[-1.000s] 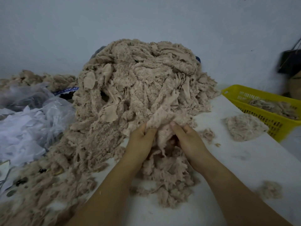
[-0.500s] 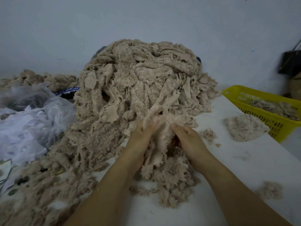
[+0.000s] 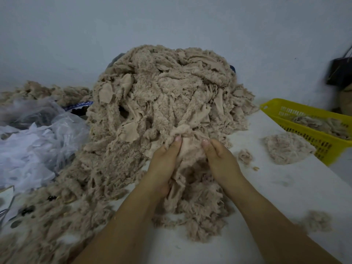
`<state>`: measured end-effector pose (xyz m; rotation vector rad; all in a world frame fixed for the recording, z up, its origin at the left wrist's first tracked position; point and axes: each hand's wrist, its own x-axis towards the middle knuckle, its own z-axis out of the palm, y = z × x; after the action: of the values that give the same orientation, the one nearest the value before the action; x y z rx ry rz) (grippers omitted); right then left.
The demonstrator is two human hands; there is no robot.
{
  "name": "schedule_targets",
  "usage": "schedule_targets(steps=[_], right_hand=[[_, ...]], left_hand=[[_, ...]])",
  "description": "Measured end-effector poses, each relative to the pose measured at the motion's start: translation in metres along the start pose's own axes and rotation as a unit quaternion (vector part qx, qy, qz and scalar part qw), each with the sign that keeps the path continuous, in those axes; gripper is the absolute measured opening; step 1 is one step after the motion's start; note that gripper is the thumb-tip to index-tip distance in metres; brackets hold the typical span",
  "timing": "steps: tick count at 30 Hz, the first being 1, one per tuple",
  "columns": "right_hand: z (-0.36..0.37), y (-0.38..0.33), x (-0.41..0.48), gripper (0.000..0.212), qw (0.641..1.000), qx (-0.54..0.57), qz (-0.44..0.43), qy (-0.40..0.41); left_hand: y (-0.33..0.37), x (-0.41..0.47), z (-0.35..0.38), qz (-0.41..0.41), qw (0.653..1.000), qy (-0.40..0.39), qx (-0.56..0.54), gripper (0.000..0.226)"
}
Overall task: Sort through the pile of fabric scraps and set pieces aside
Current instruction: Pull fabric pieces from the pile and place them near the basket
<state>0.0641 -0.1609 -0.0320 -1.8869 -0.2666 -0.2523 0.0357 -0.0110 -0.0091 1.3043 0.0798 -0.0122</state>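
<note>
Head view: the pile of fabric scraps (image 3: 162, 96) sits in the middle of the white table (image 3: 285, 189), a tall heap of fuzzy beige pieces that leans against the pale wall (image 3: 171, 25) and spills down toward the near edge and out to the left. At its front foot, one scrap (image 3: 190, 149) is lifted a little off the rest, with its smooth backing turned up. The left hand (image 3: 163, 164) grips it on one side, thumb pressed on top and fingers curled underneath, out of sight. The right hand (image 3: 221, 161) pinches the other side the same way, so the two thumbs lie close together with the cloth stretched between them. More loose scraps hang and bunch below the wrists.

Just to the right of the hands a small crumpled piece (image 3: 245, 156) lies alone on the table. Farther right is a flat little stack of pieces (image 3: 287, 148), close against a yellow basket (image 3: 308, 139) at the table's right edge; the basket holds more of the same beige fabric (image 3: 322, 123). A loose tuft (image 3: 317, 222) lies near the right forearm. On the left, a clear plastic bag (image 3: 62, 126) full of white material rests against the pile, with more beige scraps behind it. A dark bag (image 3: 341, 72) hangs on the wall at the far right.
</note>
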Motion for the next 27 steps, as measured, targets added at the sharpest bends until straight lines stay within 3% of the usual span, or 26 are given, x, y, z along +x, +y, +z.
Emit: schedule_targets(steps=[5,10,18,21,24,27], right_hand=[[0.006,0.009,0.005,0.036,0.998,-0.033,0.001,0.059],[-0.032,0.019,0.016,0.036,0.98,-0.003,0.103,0.17],[0.001,0.004,0.002,0.012,0.994,0.091,0.045,-0.032],[-0.001,0.004,0.0,0.022,0.989,0.122,0.034,-0.078],[0.001,0.001,-0.001,0.012,0.99,0.095,0.032,-0.102],[0.003,0.0,0.0,0.03,0.993,0.049,0.027,-0.104]], left_hand=[[-0.001,-0.003,0.003,-0.005,0.998,-0.053,-0.022,0.034],[0.008,-0.004,-0.011,-0.005,0.997,-0.02,-0.08,0.035],[-0.003,-0.005,-0.001,-0.091,0.995,-0.014,-0.033,0.042],[-0.003,-0.003,-0.003,-0.104,0.994,-0.008,-0.028,0.043],[-0.006,-0.001,-0.001,-0.099,0.995,-0.025,0.006,0.043],[-0.009,0.0,-0.003,-0.089,0.996,-0.028,0.012,0.041]])
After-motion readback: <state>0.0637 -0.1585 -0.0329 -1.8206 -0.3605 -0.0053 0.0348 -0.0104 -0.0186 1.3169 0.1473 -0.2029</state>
